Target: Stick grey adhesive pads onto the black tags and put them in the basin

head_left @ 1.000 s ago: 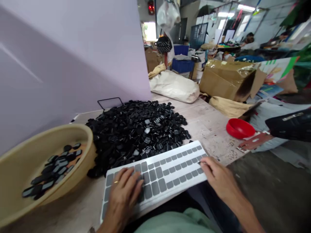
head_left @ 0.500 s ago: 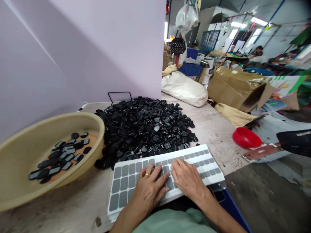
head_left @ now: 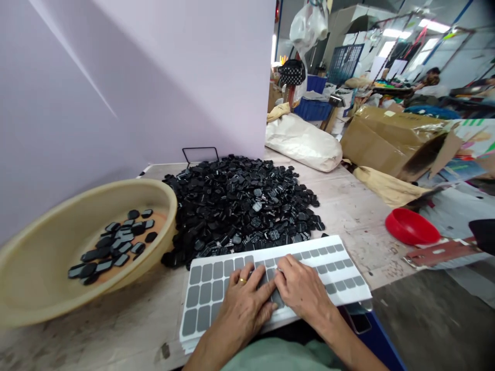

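Grey patches (head_left: 194, 296) are lining the sheet (head_left: 344, 274) at six o'clock; the right hand (head_left: 303, 288), moved in from its right end, is curling beside the left hand (head_left: 245, 304), which is pressing open, both sharing one spot; fingers are hiding any right-hand grip; the frame is cropping the basin (head_left: 50, 247) at nine.
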Available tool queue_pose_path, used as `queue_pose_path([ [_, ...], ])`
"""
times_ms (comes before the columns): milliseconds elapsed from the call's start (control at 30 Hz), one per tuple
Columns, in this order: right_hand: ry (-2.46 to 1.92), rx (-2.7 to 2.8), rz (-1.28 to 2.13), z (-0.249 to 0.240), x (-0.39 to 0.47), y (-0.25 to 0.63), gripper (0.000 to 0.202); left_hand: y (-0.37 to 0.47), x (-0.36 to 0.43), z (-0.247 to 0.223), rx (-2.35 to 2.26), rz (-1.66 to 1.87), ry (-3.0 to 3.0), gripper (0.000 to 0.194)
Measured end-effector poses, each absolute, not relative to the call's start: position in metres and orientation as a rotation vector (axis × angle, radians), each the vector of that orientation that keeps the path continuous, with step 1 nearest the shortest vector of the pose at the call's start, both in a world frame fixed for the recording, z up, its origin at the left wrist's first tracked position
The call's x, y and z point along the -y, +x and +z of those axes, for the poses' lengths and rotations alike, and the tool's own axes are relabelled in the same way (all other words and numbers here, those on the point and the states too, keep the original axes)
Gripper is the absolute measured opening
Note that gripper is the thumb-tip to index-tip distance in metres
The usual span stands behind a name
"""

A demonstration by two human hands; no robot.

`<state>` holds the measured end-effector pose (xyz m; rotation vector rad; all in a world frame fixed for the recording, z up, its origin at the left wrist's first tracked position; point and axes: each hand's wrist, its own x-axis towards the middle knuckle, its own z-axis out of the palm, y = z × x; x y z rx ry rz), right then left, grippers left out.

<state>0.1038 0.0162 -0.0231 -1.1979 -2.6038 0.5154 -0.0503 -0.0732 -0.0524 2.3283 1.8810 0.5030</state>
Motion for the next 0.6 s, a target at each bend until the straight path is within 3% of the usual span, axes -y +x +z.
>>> queue_pose_path([
  [133, -1.017, 2.282, 1.082, -0.012, -0.028, 0.116, 0.013, -0.061, 0.073, -0.042, -1.765, 0.597, 2.176, 0.035],
  [267, -1.126, 2.079, 1.305, -0.004, -0.034, 0.131, 0.012, -0.087, 0.054, -0.025, -2.000, 0.761, 1.863, 0.031],
  [433, -1.168, 2.052, 1.368, -0.012, -0.031, 0.140, 0.017, -0.106, 0.014, -0.022, -2.350, 0.222, 1.958, 0.021],
  [600, -1.191, 2.044, 1.332, -0.020, -0.032, 0.146, 0.019, -0.107, -0.006, -0.029, -2.363, 0.155, 1.960, 0.022],
])
